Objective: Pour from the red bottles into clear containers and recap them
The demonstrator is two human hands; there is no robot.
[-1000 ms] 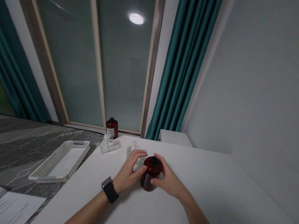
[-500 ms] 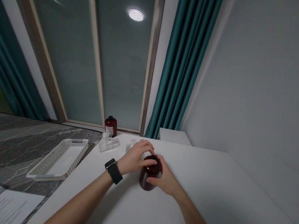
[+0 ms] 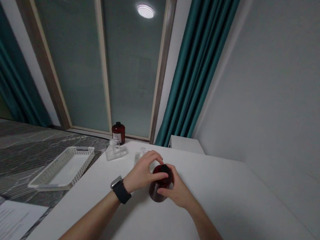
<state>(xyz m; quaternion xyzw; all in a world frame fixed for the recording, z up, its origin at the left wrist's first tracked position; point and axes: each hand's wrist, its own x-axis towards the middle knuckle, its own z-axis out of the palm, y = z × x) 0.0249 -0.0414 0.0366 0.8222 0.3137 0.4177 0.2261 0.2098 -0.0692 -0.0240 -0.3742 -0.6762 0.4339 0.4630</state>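
A dark brown bottle (image 3: pixel 157 193) stands upright on the white table (image 3: pixel 149 228) in front of me. My right hand (image 3: pixel 180 191) wraps round its right side, thumb across the front. Over its top, my left hand (image 3: pixel 143 174) has thumb and fingers round the black cap (image 3: pixel 165 168). The left thumb lies across the near side of the cap; part of the grip is hidden behind it. Just beyond my left hand is a small clear glass bottle (image 3: pixel 138 156), partly covered by that hand.
Near the table's far left corner stand a labelled brown bottle (image 3: pixel 118 134) and a clear glass piece on a flat clear base (image 3: pixel 116 152). Left of the table are a white basket (image 3: pixel 39 184) and an open book (image 3: pixel 11 220). A white cabinet (image 3: pixel 187 144) stands behind.
My left wrist has turned a little, and its fingers have shifted around the cap. The right hand keeps its hold, and the brown bottle stays in place.
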